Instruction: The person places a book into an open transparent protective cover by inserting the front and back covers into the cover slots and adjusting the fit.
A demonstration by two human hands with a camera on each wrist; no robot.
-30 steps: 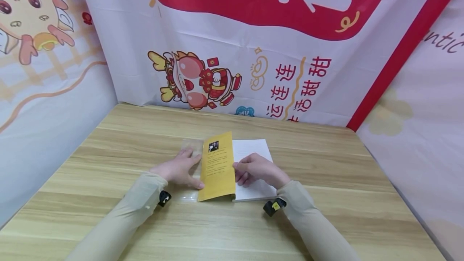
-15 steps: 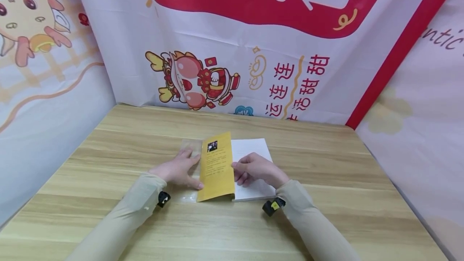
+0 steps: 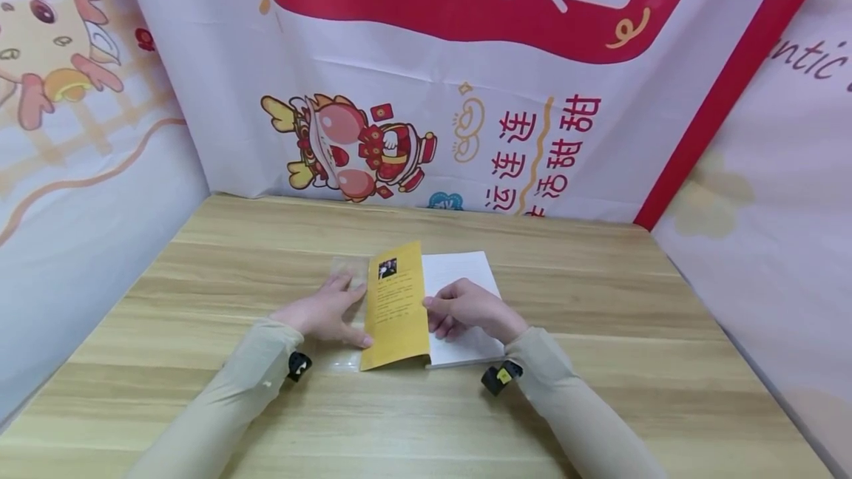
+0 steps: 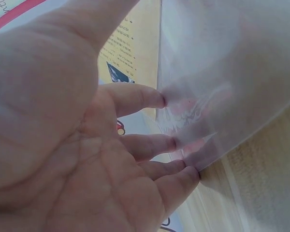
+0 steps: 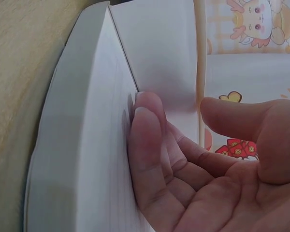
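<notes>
Spread left hand rests on clear sleeve; right hand pinches edge of yellow flap, tilted up beside white pages on table. I judge sleeve-and-flap handling underway; next move wants flap steady, sleeve flat.

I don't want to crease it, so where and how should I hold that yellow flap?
Probably pinch the yellow flap midway along its free edge, coming from the right, where the right hand touches it: that edge stands raised off the white page, leaving room underneath.
</notes>
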